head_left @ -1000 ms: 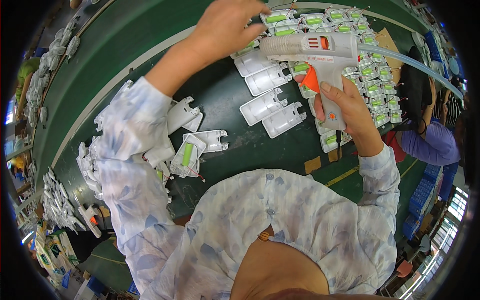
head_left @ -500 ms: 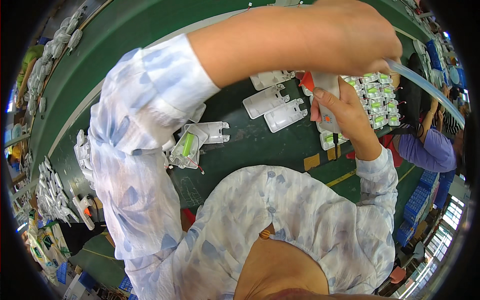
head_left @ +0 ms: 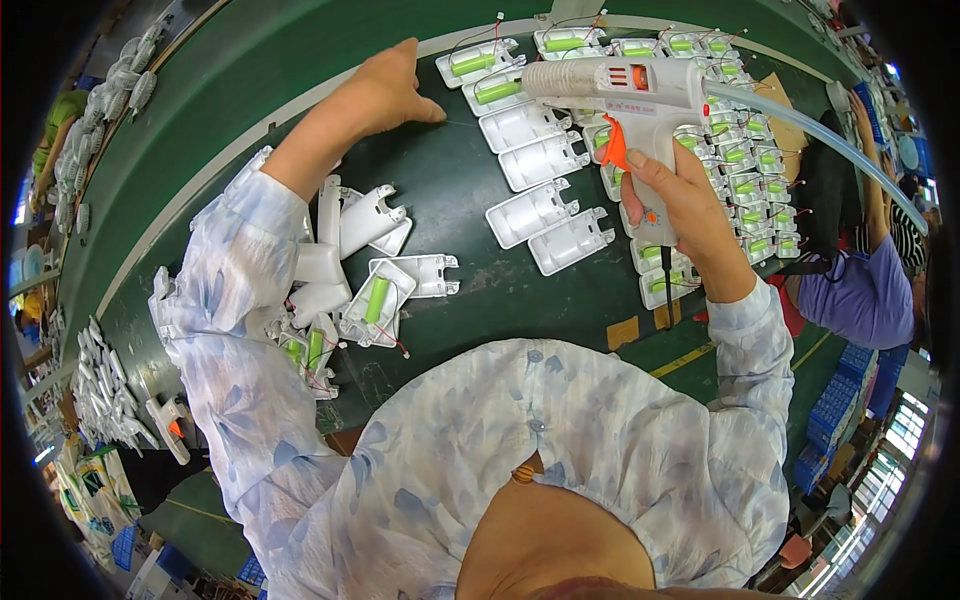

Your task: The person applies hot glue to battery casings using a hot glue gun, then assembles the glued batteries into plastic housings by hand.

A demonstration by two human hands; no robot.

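In my right hand (head_left: 690, 200) is a white hot glue gun (head_left: 660, 90) with an orange trigger; my fingers wrap its handle and the nozzle points left. A long translucent glue stick (head_left: 825, 138) sticks out of its back. My left hand (head_left: 385, 90) is apart from it, over the far left of the table, with thumb and fingers spread and nothing in them. Nearest to that hand are white plastic housings holding green battery cells (head_left: 473, 64). Below the nozzle lie several white housings without cells (head_left: 530, 213).
Rows of housings with green cells (head_left: 755, 185) cover the right of the green table (head_left: 470, 320). A loose pile of white housings (head_left: 320, 275) lies by my left arm. A black cord (head_left: 668, 285) hangs from the gun's handle. Another person in purple (head_left: 860, 300) is at the right.
My left hand has left the rear end of the glue stick and swung to the far left, its fingers now apart. My right hand still grips the glue gun in nearly the same place.
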